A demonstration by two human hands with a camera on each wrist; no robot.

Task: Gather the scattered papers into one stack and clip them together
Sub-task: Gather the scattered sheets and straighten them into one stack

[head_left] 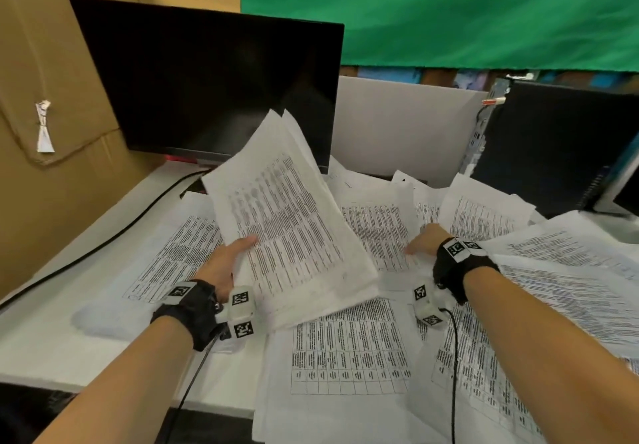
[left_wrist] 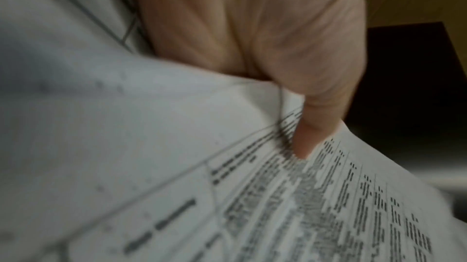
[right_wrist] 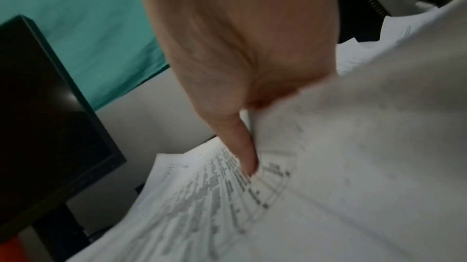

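Observation:
My left hand (head_left: 228, 260) holds a thick stack of printed papers (head_left: 294, 229) tilted up above the desk, thumb on top and fingers underneath. In the left wrist view the thumb (left_wrist: 310, 126) presses on the stack's top sheet (left_wrist: 278, 196). Several more printed sheets (head_left: 349, 346) lie scattered and overlapping across the desk. My right hand (head_left: 423, 241) reaches down onto a loose sheet (head_left: 380, 232) right of the stack. In the right wrist view its thumb (right_wrist: 242, 142) pinches that sheet (right_wrist: 353, 146), which hides the other fingers.
A dark monitor (head_left: 214, 87) stands at the back left, and a black computer tower (head_left: 560, 146) at the back right. Cardboard (head_left: 52, 63) walls the left side. A black cable (head_left: 114, 236) crosses the bare white desk (head_left: 52, 340) on the left.

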